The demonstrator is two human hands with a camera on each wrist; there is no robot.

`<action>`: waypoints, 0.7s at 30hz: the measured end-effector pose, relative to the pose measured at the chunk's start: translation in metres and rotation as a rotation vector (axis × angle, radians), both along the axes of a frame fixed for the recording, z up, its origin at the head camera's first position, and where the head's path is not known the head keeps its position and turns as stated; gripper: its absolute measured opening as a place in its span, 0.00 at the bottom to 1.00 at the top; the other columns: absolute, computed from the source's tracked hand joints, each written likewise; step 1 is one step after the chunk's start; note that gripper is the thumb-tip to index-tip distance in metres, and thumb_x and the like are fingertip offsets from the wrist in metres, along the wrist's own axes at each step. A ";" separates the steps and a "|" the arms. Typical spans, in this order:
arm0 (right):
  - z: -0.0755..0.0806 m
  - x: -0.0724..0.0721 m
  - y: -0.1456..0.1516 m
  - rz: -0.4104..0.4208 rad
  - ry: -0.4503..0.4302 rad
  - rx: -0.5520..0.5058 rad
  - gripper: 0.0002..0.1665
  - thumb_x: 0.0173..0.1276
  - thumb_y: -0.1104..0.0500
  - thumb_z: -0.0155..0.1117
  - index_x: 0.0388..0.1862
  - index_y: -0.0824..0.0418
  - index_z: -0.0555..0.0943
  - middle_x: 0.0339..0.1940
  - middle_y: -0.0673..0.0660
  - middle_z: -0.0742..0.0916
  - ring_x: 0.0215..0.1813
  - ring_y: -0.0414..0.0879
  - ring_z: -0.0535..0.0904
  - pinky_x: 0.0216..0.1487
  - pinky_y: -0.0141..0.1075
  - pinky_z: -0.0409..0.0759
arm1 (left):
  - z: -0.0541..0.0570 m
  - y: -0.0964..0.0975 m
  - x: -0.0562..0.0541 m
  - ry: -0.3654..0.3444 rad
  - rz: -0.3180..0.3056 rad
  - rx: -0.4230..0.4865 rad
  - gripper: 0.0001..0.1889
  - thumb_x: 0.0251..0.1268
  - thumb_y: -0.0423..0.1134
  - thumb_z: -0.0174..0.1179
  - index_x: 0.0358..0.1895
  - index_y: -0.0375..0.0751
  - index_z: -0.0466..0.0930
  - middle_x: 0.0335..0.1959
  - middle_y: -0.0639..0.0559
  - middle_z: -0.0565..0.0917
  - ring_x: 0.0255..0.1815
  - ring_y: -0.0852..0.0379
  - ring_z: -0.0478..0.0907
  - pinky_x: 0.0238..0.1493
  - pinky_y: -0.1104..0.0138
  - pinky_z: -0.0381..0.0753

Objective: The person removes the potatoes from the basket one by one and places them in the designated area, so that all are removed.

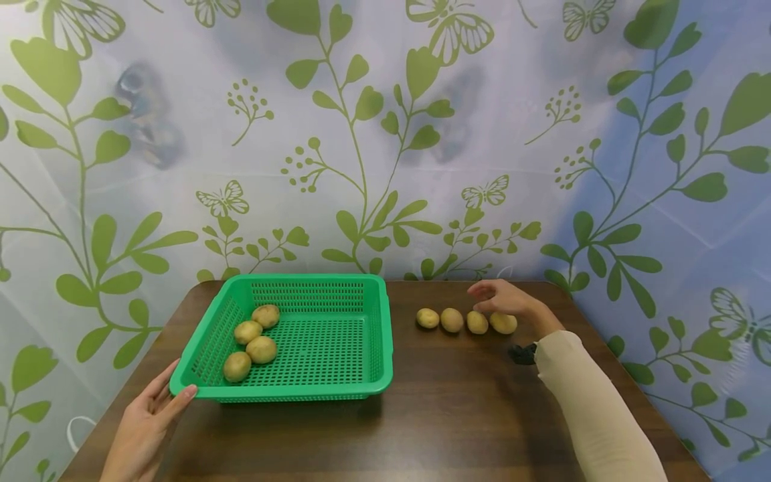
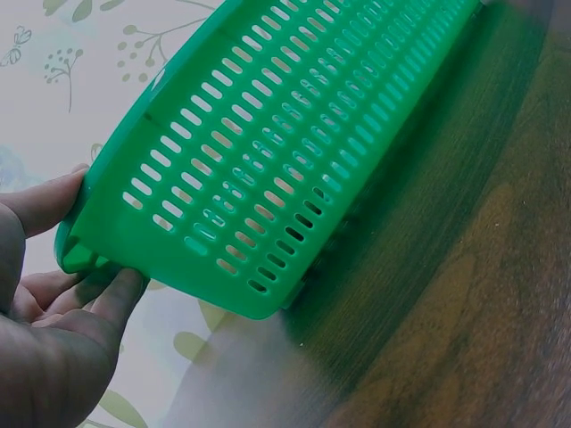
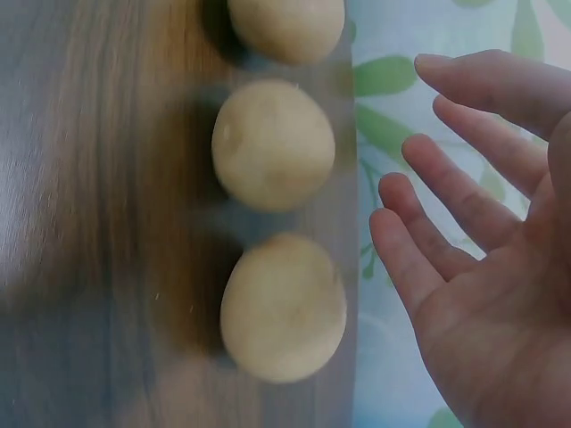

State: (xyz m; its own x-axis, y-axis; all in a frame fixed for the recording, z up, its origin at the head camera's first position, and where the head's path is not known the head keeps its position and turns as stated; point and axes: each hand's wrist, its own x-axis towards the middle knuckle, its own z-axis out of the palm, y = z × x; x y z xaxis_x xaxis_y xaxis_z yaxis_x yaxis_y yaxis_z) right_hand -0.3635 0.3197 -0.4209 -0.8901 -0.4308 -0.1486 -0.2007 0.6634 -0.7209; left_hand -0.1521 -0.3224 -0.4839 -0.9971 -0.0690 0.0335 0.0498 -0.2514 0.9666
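Observation:
A green plastic basket (image 1: 301,390) with slotted walls stands on the left half of the table, and several potatoes (image 1: 262,349) lie in its left part. My left hand (image 1: 143,423) grips the basket's near left corner, thumb on top of the rim and fingers beneath it, as the left wrist view also shows. To the right, several potatoes (image 1: 452,320) sit in a row on the tabletop. My right hand (image 1: 504,298) hovers over the right end of that row, holding nothing. In the right wrist view its fingers (image 3: 464,196) are spread and apart from the potatoes (image 3: 284,308).
The dark wooden table (image 1: 434,428) backs against a cloth (image 1: 385,167) printed with green leaves and butterflies. A small black object (image 1: 521,354) is by my right wrist; its kind cannot be made out. A white loop (image 1: 75,432) hangs beyond the table's left edge.

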 end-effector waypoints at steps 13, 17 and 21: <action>0.007 -0.008 -0.030 0.074 0.035 0.044 0.29 0.75 0.60 0.66 0.71 0.67 0.74 0.68 0.68 0.78 0.68 0.67 0.73 0.63 0.59 0.77 | 0.000 -0.001 0.000 0.006 -0.007 -0.012 0.41 0.79 0.26 0.55 0.83 0.29 0.38 0.60 0.69 0.80 0.60 0.70 0.78 0.56 0.74 0.81; 0.010 -0.011 -0.041 0.088 0.050 0.064 0.28 0.75 0.57 0.68 0.70 0.63 0.76 0.66 0.64 0.80 0.65 0.62 0.76 0.62 0.56 0.79 | 0.001 -0.001 0.000 0.006 -0.008 -0.015 0.41 0.80 0.27 0.55 0.83 0.29 0.38 0.60 0.69 0.80 0.60 0.69 0.78 0.56 0.74 0.81; 0.015 -0.011 -0.053 0.116 0.059 0.065 0.27 0.74 0.57 0.68 0.70 0.62 0.77 0.65 0.61 0.80 0.64 0.61 0.76 0.62 0.55 0.79 | 0.001 0.000 0.000 -0.017 -0.005 -0.026 0.41 0.80 0.28 0.56 0.83 0.30 0.38 0.59 0.70 0.80 0.59 0.70 0.78 0.56 0.73 0.81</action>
State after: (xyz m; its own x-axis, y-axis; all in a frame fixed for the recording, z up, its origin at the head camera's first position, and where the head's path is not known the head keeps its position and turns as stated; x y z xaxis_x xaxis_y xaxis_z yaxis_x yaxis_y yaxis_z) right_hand -0.3743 0.2667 -0.4056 -0.8430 -0.5223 -0.1284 -0.3192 0.6780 -0.6622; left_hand -0.1521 -0.3228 -0.4827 -0.9978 -0.0637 0.0185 0.0325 -0.2260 0.9736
